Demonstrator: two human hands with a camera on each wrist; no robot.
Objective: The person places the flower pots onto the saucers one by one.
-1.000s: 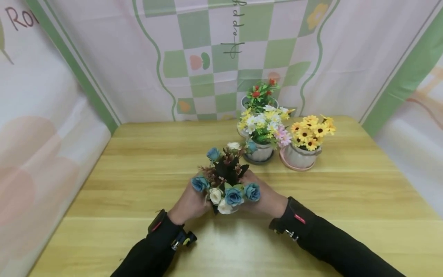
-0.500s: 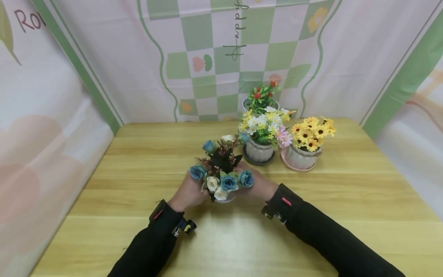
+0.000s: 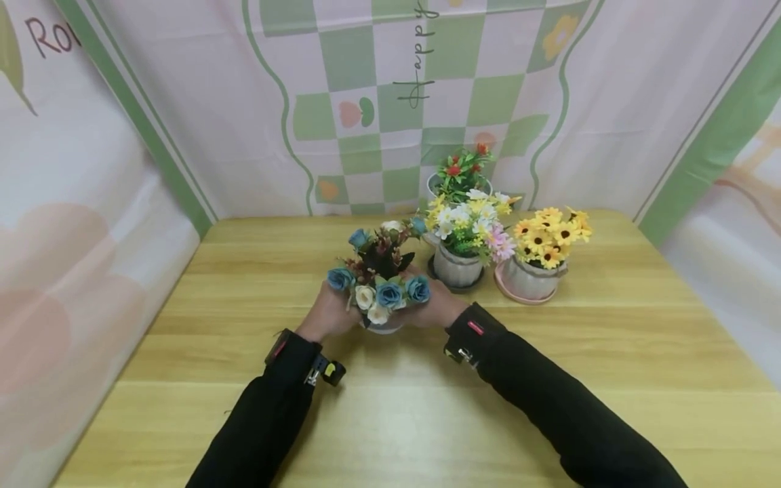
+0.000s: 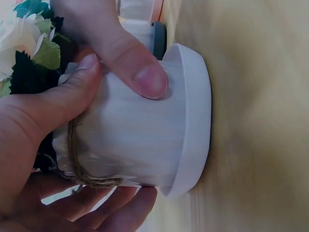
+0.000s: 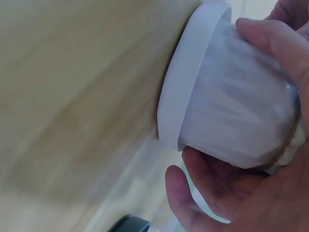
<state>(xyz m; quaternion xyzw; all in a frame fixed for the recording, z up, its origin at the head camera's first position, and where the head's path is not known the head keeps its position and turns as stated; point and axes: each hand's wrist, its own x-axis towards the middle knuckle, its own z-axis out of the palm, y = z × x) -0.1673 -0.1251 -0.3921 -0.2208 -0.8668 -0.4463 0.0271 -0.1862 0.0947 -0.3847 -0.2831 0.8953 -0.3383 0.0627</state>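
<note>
Both hands hold one flowerpot of artificial blue and cream roses [image 3: 388, 293] at mid-table. The white pot [image 4: 140, 130] has twine round its upper part and a white saucer [image 4: 195, 121] under its base, close over the wood in both wrist views. My left hand [image 3: 329, 313] grips the pot from the left, its thumb near the rim and its fingers round the far side. From the right, my right hand [image 3: 436, 303] grips it with thumb and fingers on opposite sides. In the head view the blooms hide most of the pot and the fingertips.
Right of the roses stand a pot of white, yellow and pink flowers [image 3: 457, 268] on a dark saucer and a pot of yellow daisies [image 3: 533, 278] on a pink saucer. Behind is a red-flowered plant [image 3: 460, 173]. A printed curtain [image 3: 390, 108] lines the table's back edge.
Both hands have carried the pot of roses away from the body and slightly left, toward the back of the table. The other pots stay where they were.
</note>
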